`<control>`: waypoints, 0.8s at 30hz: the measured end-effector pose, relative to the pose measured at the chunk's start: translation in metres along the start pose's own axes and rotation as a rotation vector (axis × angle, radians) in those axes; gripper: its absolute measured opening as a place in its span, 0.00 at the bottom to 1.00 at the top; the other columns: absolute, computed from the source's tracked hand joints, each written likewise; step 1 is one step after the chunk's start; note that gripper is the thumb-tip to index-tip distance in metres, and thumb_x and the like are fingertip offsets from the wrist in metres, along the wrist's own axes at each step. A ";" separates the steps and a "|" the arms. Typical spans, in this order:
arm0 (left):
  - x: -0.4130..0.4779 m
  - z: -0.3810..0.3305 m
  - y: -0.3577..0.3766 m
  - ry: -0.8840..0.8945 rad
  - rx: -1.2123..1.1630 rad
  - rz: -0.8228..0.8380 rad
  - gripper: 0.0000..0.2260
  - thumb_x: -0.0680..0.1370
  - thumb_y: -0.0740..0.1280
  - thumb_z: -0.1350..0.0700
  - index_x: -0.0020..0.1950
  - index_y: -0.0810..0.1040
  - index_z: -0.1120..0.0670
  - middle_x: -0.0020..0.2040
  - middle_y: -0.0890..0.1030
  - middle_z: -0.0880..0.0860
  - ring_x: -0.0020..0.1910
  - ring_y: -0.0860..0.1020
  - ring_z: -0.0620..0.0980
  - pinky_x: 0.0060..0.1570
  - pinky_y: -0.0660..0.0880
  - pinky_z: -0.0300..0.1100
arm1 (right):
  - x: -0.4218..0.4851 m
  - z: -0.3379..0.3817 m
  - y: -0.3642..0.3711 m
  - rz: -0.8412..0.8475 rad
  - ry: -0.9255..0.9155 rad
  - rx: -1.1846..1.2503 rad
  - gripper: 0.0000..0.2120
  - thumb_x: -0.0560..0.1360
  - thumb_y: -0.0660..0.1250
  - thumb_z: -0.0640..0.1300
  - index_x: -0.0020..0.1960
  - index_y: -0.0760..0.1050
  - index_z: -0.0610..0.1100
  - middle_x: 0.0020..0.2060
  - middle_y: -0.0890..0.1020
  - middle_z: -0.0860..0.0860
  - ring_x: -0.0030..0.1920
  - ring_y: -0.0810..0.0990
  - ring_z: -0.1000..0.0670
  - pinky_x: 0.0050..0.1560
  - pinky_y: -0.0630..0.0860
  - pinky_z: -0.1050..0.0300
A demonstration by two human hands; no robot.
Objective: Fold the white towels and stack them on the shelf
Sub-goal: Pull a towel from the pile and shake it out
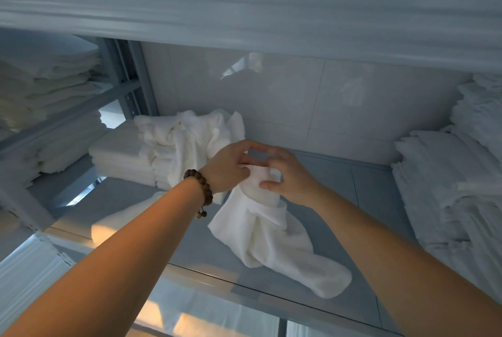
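Both hands pinched one limp white terry towel (267, 238) above the grey shelf (339, 184).
L hand (228, 166) & R hand (285, 173) fingers clamped on its top edge, prob. to find corners; rest trailed toward near edge. Crumpled white towel pile (187, 141) sat far left on folded stack (119, 157).

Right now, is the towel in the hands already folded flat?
No. The towel hangs crumpled from the left hand and right hand, its lower end trailing on the shelf.

no readable text, labels or numbers anywhere
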State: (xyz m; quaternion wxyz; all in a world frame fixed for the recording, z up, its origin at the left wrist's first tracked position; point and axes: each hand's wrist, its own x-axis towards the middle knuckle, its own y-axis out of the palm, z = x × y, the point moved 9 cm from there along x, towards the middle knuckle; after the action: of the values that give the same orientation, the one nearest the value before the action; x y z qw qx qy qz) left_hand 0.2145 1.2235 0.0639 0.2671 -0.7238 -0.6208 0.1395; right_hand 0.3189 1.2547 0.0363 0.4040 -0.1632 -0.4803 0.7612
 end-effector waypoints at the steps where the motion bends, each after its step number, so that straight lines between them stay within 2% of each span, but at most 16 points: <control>1: -0.002 -0.002 -0.002 0.010 0.063 -0.008 0.26 0.69 0.57 0.72 0.59 0.73 0.47 0.46 0.83 0.47 0.36 0.78 0.40 0.29 0.70 0.34 | 0.002 0.003 0.004 0.042 -0.011 -0.002 0.20 0.71 0.73 0.46 0.60 0.76 0.42 0.66 0.72 0.47 0.67 0.66 0.46 0.67 0.63 0.50; 3: -0.009 -0.002 -0.006 0.005 0.177 -0.049 0.24 0.70 0.58 0.70 0.59 0.73 0.47 0.48 0.82 0.46 0.44 0.79 0.44 0.35 0.73 0.37 | 0.002 0.006 0.006 0.031 -0.009 0.086 0.14 0.71 0.73 0.48 0.52 0.78 0.42 0.51 0.80 0.47 0.53 0.76 0.46 0.51 0.71 0.54; 5: -0.017 0.002 -0.013 -0.041 0.324 -0.101 0.21 0.73 0.59 0.67 0.61 0.73 0.49 0.52 0.80 0.50 0.50 0.77 0.48 0.44 0.74 0.36 | 0.000 0.013 0.005 -0.020 -0.011 0.163 0.08 0.71 0.73 0.48 0.41 0.74 0.50 0.35 0.77 0.52 0.39 0.75 0.49 0.37 0.66 0.59; 6: -0.021 0.006 -0.016 -0.082 0.414 -0.112 0.19 0.74 0.60 0.65 0.62 0.73 0.50 0.54 0.80 0.52 0.51 0.77 0.50 0.47 0.74 0.38 | 0.000 0.017 0.006 -0.040 -0.031 0.191 0.10 0.70 0.73 0.47 0.37 0.72 0.52 0.31 0.75 0.54 0.36 0.73 0.50 0.35 0.64 0.60; 7: -0.025 0.011 -0.019 -0.124 0.520 -0.114 0.17 0.75 0.60 0.63 0.62 0.74 0.51 0.56 0.79 0.53 0.51 0.77 0.52 0.49 0.74 0.41 | 0.000 0.022 0.008 -0.047 -0.046 0.212 0.09 0.70 0.74 0.46 0.37 0.73 0.51 0.31 0.75 0.53 0.35 0.72 0.51 0.35 0.64 0.60; 9: -0.034 0.013 -0.028 -0.174 0.702 -0.131 0.15 0.76 0.59 0.60 0.60 0.76 0.51 0.56 0.79 0.53 0.53 0.76 0.53 0.52 0.74 0.45 | 0.000 0.034 0.012 -0.040 -0.086 0.252 0.08 0.70 0.74 0.45 0.43 0.78 0.42 0.34 0.78 0.51 0.36 0.74 0.53 0.37 0.66 0.62; 11: -0.045 0.006 -0.042 -0.170 0.756 -0.217 0.13 0.76 0.59 0.59 0.57 0.78 0.51 0.53 0.80 0.52 0.51 0.77 0.53 0.49 0.74 0.45 | -0.001 0.044 0.016 0.000 -0.123 0.292 0.09 0.72 0.72 0.44 0.49 0.79 0.40 0.33 0.77 0.57 0.33 0.73 0.63 0.35 0.65 0.71; 13: -0.057 -0.004 -0.055 -0.126 0.758 -0.311 0.10 0.76 0.60 0.60 0.53 0.78 0.52 0.49 0.79 0.52 0.47 0.77 0.53 0.45 0.73 0.44 | -0.004 0.050 0.020 0.043 -0.138 0.293 0.08 0.73 0.70 0.44 0.50 0.78 0.41 0.33 0.75 0.62 0.32 0.73 0.65 0.36 0.66 0.73; 14: -0.063 -0.010 -0.060 -0.100 0.746 -0.349 0.10 0.75 0.60 0.60 0.52 0.78 0.53 0.48 0.79 0.52 0.46 0.76 0.53 0.44 0.72 0.44 | -0.005 0.050 0.022 0.061 -0.128 0.297 0.09 0.73 0.70 0.45 0.50 0.78 0.41 0.33 0.77 0.59 0.33 0.74 0.63 0.36 0.66 0.71; 16: -0.072 -0.021 -0.070 -0.042 0.707 -0.418 0.09 0.75 0.60 0.62 0.50 0.78 0.56 0.47 0.79 0.53 0.44 0.76 0.53 0.43 0.72 0.45 | -0.008 0.050 0.027 0.078 -0.089 0.295 0.09 0.72 0.71 0.46 0.46 0.78 0.40 0.34 0.78 0.51 0.34 0.74 0.54 0.37 0.67 0.59; 17: -0.075 -0.027 -0.076 -0.018 0.695 -0.453 0.09 0.75 0.60 0.63 0.49 0.78 0.56 0.47 0.79 0.53 0.44 0.76 0.53 0.42 0.71 0.45 | -0.010 0.049 0.028 0.073 -0.072 0.299 0.08 0.72 0.71 0.47 0.43 0.78 0.42 0.33 0.77 0.52 0.33 0.74 0.54 0.36 0.67 0.58; 19: -0.079 -0.037 -0.088 0.026 0.692 -0.501 0.09 0.74 0.60 0.64 0.49 0.78 0.57 0.47 0.79 0.54 0.43 0.76 0.53 0.42 0.71 0.43 | -0.014 0.050 0.032 0.062 -0.051 0.306 0.06 0.71 0.72 0.48 0.39 0.76 0.49 0.30 0.76 0.57 0.28 0.72 0.61 0.31 0.66 0.64; 22: -0.085 -0.049 -0.107 0.085 0.706 -0.537 0.09 0.74 0.60 0.65 0.49 0.79 0.59 0.48 0.80 0.56 0.45 0.77 0.56 0.45 0.74 0.48 | -0.020 0.059 0.037 0.064 -0.028 0.322 0.12 0.70 0.73 0.49 0.32 0.74 0.58 0.25 0.75 0.61 0.25 0.71 0.64 0.27 0.64 0.70; 24: -0.092 -0.053 -0.123 0.116 0.713 -0.578 0.09 0.73 0.60 0.65 0.48 0.79 0.60 0.47 0.80 0.57 0.45 0.77 0.57 0.46 0.74 0.49 | -0.024 0.061 0.046 0.064 0.019 0.315 0.12 0.70 0.73 0.49 0.32 0.74 0.61 0.26 0.76 0.63 0.27 0.73 0.64 0.28 0.65 0.71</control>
State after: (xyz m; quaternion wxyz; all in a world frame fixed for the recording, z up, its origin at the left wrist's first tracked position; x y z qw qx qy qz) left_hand 0.1238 1.1338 0.1643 0.5618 -0.3904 -0.6944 0.2232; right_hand 0.2736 1.1902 0.0226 0.4046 -0.1203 -0.3458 0.8380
